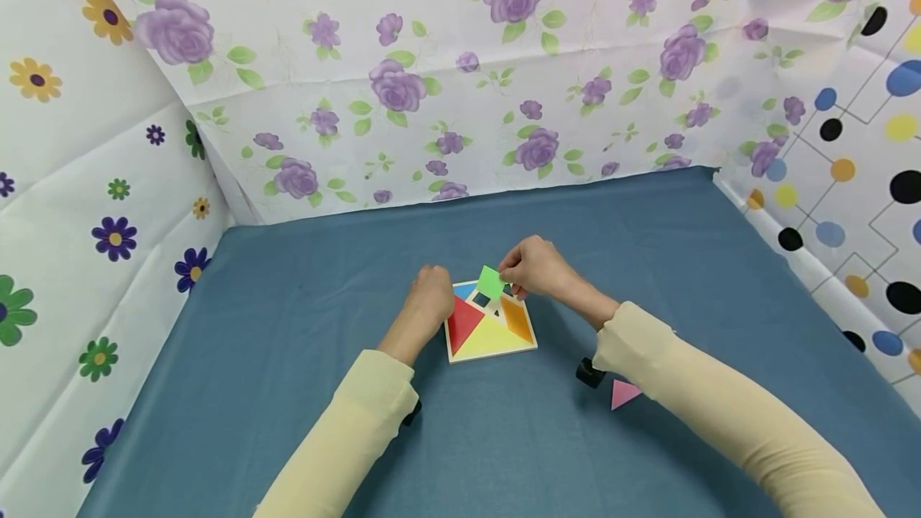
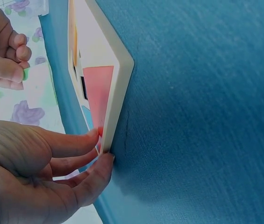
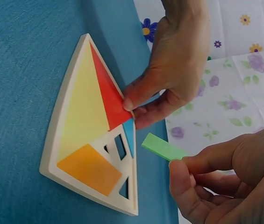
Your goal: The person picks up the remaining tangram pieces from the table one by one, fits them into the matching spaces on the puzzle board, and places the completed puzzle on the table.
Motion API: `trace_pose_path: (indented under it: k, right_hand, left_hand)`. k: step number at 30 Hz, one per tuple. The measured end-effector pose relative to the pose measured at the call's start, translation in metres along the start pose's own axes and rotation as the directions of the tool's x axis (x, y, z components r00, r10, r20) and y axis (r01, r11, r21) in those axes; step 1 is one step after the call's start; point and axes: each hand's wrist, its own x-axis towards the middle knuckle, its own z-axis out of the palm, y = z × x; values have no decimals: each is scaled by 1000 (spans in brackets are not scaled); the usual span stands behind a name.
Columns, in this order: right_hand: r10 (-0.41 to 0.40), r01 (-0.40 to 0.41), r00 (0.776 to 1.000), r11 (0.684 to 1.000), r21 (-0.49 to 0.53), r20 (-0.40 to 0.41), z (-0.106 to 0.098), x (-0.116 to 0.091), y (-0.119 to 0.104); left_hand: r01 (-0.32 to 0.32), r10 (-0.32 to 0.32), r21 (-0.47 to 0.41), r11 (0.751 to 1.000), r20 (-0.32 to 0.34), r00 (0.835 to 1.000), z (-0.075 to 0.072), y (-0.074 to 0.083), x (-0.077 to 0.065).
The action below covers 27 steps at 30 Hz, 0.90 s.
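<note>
A cream tangram board lies on the blue cloth. In it sit a red triangle, a yellow triangle, an orange parallelogram and a blue triangle. Dark holes show in the board's bare recesses. My left hand pinches the board's edge beside the red triangle, thumb on top. Between thumb and fingers, my right hand holds a green square by one corner. That square is tilted above the far side of the board, apart from it in the right wrist view.
A pink triangle lies on the cloth beside the right forearm. Black wrist cameras hang under both sleeves. A flowered curtain rises behind the blue table, with patterned sheets at either side.
</note>
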Motion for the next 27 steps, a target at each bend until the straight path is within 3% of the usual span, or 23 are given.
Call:
trace_pose_path:
  k: [10, 27]
  right_hand:
    - [31, -31, 1000, 999, 35, -2, 9, 1, 4]
    - [15, -15, 1000, 999, 45, -9, 20, 7, 12]
  left_hand:
    - [4, -4, -9, 1000, -2, 1000, 0, 0, 0]
    - [0, 0, -12, 1000, 3, 1000, 1, -1, 1]
